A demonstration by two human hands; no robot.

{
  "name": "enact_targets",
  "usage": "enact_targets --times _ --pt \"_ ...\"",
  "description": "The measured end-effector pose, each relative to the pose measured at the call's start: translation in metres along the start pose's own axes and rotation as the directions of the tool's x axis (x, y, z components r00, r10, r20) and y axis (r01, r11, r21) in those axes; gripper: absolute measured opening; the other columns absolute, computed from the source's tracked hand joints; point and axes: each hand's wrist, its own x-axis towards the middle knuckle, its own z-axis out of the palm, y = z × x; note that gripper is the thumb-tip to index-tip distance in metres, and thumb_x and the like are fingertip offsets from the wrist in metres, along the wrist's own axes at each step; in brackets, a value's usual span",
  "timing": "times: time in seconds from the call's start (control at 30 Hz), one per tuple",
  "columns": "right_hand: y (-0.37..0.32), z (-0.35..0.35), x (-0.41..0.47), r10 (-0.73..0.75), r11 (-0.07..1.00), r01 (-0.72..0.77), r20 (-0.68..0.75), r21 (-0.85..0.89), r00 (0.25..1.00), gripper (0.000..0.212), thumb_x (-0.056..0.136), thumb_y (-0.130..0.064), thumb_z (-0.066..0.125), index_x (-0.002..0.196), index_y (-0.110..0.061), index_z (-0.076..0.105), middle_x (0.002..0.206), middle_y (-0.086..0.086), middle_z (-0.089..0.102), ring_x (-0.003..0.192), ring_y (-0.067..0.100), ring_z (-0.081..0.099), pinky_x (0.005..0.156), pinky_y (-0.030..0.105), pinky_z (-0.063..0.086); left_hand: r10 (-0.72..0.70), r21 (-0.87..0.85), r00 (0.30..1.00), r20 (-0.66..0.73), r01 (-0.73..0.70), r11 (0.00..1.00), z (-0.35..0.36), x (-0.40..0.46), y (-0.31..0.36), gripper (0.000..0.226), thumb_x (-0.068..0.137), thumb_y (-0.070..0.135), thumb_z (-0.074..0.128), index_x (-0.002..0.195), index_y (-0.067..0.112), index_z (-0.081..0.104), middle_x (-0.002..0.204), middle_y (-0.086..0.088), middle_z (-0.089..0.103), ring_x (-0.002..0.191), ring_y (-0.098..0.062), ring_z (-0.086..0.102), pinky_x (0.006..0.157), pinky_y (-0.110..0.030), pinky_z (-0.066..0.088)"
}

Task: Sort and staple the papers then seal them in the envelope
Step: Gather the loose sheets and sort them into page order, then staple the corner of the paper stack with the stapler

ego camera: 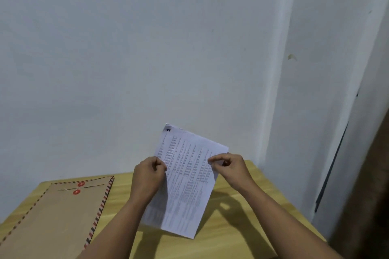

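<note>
1. The papers (187,176) are up in the air, above the wooden table (237,227), right in the middle of the view. They stand almost straight up and lean a little to one side, with the bottom edge close to the tabletop.
2. The person probably holds them up like this to see the print and put the sheets in order. That is a guess from how they are held.
3. The papers are white with rows of small grey print. There is a small dark mark in the top left corner. It is too small to read. At least two sheets show, because a second edge peeks out at the lower left.
4. The left hand (147,176) pinches the left edge. Its fingers are curled tight on the paper.
5. The right hand (229,167) pinches the right edge near the top. Its thumb and fingers are closed on the sheet.
6. A brown envelope (54,212) lies flat on the table to the left, well apart from the papers. It has a striped border and two red round buttons with string.
7. No stapler can be seen.
</note>
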Motion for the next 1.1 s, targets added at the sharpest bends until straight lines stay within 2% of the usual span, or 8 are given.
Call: enact_targets --times 0.23,0.43,0.6,0.7,0.8,0.87,0.97,1.1 --pt "-0.032 -0.016 0.009 0.098 0.994 -0.090 0.161 -0.056 0.982 0.015 0.089 -0.006 0.078 0.090 -0.019 0.086 0.093 -0.004 0.082 0.080 0.014 0.071 0.079 0.026 0.058 0.108 0.274 0.973 0.205 -0.163 0.948 -0.022 0.022 0.006 0.021 0.081 0.009 0.056 0.061 0.013 0.061 0.058 0.001 0.063 0.056 -0.014 0.055 0.056 -0.030 0.047" --pt "-0.011 0.011 -0.003 0.211 0.975 -0.220 0.214 0.020 0.954 0.018 0.095 0.000 0.069 0.098 -0.010 0.084 0.094 -0.004 0.081 0.088 0.003 0.073 0.079 0.018 0.057 0.054 0.250 0.812 0.582 -0.241 0.938 -0.002 0.018 0.003 0.020 0.079 0.012 0.051 0.066 0.010 0.065 0.066 0.008 0.072 0.058 -0.004 0.060 0.059 -0.031 0.052" --pt "0.058 0.045 -0.027 0.401 0.869 -0.397 0.046 0.295 0.915 0.025 0.092 0.009 0.067 0.093 -0.009 0.084 0.113 0.006 0.078 0.121 0.017 0.069 0.111 0.038 0.050 0.082 0.221 0.810 0.581 -0.254 0.942 0.026 0.004 -0.030 0.018 0.073 0.012 0.049 0.083 0.023 0.058 0.062 0.018 0.057 0.058 -0.007 0.046 0.060 -0.030 0.041" --pt "0.093 0.058 -0.039 0.453 0.851 -0.445 0.038 0.280 0.891 0.031 0.091 0.010 0.067 0.093 -0.016 0.084 0.115 -0.007 0.076 0.124 0.011 0.065 0.106 0.030 0.051 0.117 0.304 0.860 0.497 -0.300 0.904 0.050 -0.009 -0.063 0.029 0.073 0.014 0.050 0.093 0.034 0.056 0.074 0.016 0.057 0.070 -0.006 0.050 0.070 -0.033 0.047" --pt "0.117 0.069 -0.053 0.498 0.855 -0.499 0.046 0.139 0.866 0.035 0.092 0.007 0.063 0.089 -0.023 0.080 0.108 -0.017 0.072 0.117 0.005 0.067 0.084 0.009 0.050 0.129 0.346 0.881 0.456 -0.309 0.886 0.081 -0.027 -0.105 0.031 0.068 0.014 0.048 0.087 0.038 0.054 0.078 0.016 0.055 0.075 -0.007 0.053 0.072 -0.037 0.046" --pt "0.126 0.067 -0.051 0.485 0.874 -0.484 0.044 -0.026 0.873 0.031 0.092 -0.001 0.063 0.087 -0.028 0.078 0.101 -0.017 0.071 0.095 0.004 0.068 0.070 0.010 0.052 0.116 0.359 0.891 0.439 -0.292 0.887 0.098 -0.039 -0.128 0.030 0.067 0.014 0.048 0.084 0.039 0.051 0.078 0.018 0.052 0.077 -0.007 0.053 0.074 -0.038 0.044" --pt "0.133 0.040 -0.032 0.410 0.873 -0.389 0.011 -0.294 0.912 0.022 0.088 -0.011 0.065 0.096 -0.024 0.081 0.088 -0.011 0.076 0.078 0.008 0.069 0.078 0.031 0.060 0.137 0.384 0.923 0.359 -0.280 0.880 0.115 -0.044 -0.145 0.025 0.072 0.016 0.052 0.086 0.038 0.052 0.079 0.018 0.050 0.077 -0.010 0.051 0.076 -0.037 0.038" --pt "0.133 -0.034 0.001 0.456 0.652 -0.385 -0.068 -0.653 0.887 0.034 0.088 -0.029 0.069 0.122 -0.026 0.072 0.118 -0.002 0.074 0.110 0.022 0.069 0.095 0.037 0.056 0.149 0.422 0.921 0.359 -0.302 0.855 0.126 -0.036 -0.146 0.035 0.076 0.013 0.060 0.105 0.033 0.059 0.094 0.016 0.055 0.087 -0.017 0.053 0.078 -0.036 0.032"
